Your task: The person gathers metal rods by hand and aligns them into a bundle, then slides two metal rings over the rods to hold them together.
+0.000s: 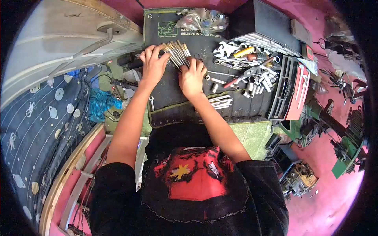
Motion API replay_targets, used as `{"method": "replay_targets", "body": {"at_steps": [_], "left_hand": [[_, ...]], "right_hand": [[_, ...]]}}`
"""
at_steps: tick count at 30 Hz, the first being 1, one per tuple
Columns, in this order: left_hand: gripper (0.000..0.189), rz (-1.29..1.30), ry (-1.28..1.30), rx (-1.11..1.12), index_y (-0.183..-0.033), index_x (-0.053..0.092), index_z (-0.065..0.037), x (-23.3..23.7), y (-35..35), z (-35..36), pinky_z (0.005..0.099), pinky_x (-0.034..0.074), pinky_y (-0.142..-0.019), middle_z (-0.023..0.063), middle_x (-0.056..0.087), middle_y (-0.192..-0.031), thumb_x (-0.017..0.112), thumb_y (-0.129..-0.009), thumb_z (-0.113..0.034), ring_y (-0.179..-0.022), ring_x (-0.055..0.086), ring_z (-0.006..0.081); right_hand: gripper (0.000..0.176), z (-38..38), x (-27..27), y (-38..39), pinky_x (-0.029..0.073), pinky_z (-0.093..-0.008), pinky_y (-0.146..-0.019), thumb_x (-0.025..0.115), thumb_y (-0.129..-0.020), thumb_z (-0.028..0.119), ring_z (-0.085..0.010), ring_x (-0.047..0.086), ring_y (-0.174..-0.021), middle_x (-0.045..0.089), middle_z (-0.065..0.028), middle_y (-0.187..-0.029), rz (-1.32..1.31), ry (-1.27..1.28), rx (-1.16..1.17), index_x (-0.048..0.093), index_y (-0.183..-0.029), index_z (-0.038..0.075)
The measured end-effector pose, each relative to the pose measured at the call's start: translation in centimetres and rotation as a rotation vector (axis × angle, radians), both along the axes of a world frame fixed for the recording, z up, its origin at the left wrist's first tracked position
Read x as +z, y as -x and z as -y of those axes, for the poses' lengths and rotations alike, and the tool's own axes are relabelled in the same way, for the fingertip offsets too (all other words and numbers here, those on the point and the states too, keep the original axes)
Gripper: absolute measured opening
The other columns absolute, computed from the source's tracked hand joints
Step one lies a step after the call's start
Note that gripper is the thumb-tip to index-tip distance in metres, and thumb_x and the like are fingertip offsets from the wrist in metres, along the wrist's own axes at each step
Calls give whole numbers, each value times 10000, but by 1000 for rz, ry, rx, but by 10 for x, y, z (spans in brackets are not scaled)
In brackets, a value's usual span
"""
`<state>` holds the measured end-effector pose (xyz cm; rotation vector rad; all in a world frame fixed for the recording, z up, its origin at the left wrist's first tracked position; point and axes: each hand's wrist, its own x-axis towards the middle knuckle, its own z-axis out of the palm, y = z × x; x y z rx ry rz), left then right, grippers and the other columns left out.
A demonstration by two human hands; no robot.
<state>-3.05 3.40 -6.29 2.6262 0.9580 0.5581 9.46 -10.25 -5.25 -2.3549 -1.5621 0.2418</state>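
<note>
A row of slim metal rods (pixel 179 55) with yellowish-brown ends lies fanned side by side on a dark tool mat (pixel 165 88). My left hand (pixel 152 66) is at the row's left edge, fingers apart and bent, with index finger and thumb against the outermost rods. My right hand (pixel 192 78) presses on the near right part of the row, its fingers curled over the rods and hiding their lower ends. Below my right hand lie several loose bright metal rods (pixel 220 102). A small combination wrench (pixel 152 103) rests near the mat's left edge.
Wrenches (pixel 224 50), sockets (pixel 260 84) and screwdrivers (pixel 232 82) are heaped on the right. Beyond them stand a black case (pixel 267 23) and an open tool tray (pixel 282 88). A clear plastic bag (pixel 202 20) lies at the mat's far edge. A door (pixel 71 43) borders the left.
</note>
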Motion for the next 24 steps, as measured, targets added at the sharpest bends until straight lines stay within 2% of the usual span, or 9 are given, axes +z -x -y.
{"method": "replay_targets", "body": {"at_steps": [5,14,17,21,22,24], "left_hand": [[235,12,-29,-26,-1087,768,-202,-5,4,-2,522,329,-1104,13,628,-1366,787,-854,-180,-1304,510,298],[246,15,-71,-27,-1109,765,-218,-9,8,0,518,336,-1098,9,625,-1378,785,-864,-204,-1299,517,292],[248,6,-73,-13,-1117,757,-213,-1,9,3,517,337,-1093,11,625,-1376,786,-871,-216,-1294,518,294],[276,-9,-84,-3,-1143,731,-195,8,14,13,516,339,-1085,15,611,-1395,792,-879,-253,-1297,511,300],[285,-22,-86,3,-1148,725,-188,11,15,16,516,340,-1085,16,606,-1402,793,-881,-261,-1299,509,301],[289,-24,-77,12,-1152,720,-183,17,17,26,516,340,-1085,18,604,-1405,791,-884,-264,-1299,509,302]], "right_hand": [[238,-4,-5,4,356,-584,-1078,747,-785,131,-427,453,-1298,521,-158,-1429,36,-43,5,736,-990,12],[249,-2,18,1,348,-553,-1092,802,-747,142,-412,439,-1311,536,-117,-1428,-150,-84,-60,767,-971,38],[254,0,25,-5,355,-572,-1067,792,-737,128,-417,442,-1293,529,-140,-1412,-165,-128,-44,739,-954,8],[234,7,38,-16,347,-571,-1078,779,-754,126,-421,439,-1306,539,-136,-1411,-179,-152,-58,744,-962,25],[214,9,39,-19,348,-562,-1103,822,-753,129,-404,439,-1310,557,-104,-1423,-158,-150,-72,771,-951,68],[201,17,43,-27,348,-562,-1105,825,-756,123,-404,438,-1307,555,-99,-1430,-148,-139,-63,771,-944,76]]}}
